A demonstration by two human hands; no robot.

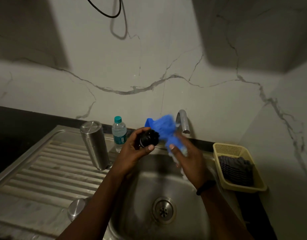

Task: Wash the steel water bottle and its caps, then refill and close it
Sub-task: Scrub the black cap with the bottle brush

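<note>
Clamped the black cap (pixel 148 138) in the left hand (pixel 137 151), thumb and fingers around its rim, above the sink (pixel 166 187). Closed the right hand (pixel 187 158) on a blue scrubber (pixel 164 129), blurred, pressed against the cap above the sink. Kept both hands close together, each on its own thing.

Risked, probably, dropping the cap into the sink: wet, soapy fingers on a small round part. Risked, too, missing grooves inside the cap if scrubbed only on the outside. Could not tell whether water ran from the tap (pixel 183 121) behind the sink.

Stood the steel bottle (pixel 95 144) on the drainboard left of the sink, apparently upside down, so likely drained. Left 1 steel cap (pixel 76 211) on the drainboard too, left of the sink and nearer its front. Showed clear water, nearly full, in a capped plastic bottle (pixel 119 133) behind the sink's left corner. Held 1 folded striped cloth (pixel 236 170) in the yellow basket (pixel 242 187) right of the sink.
</note>
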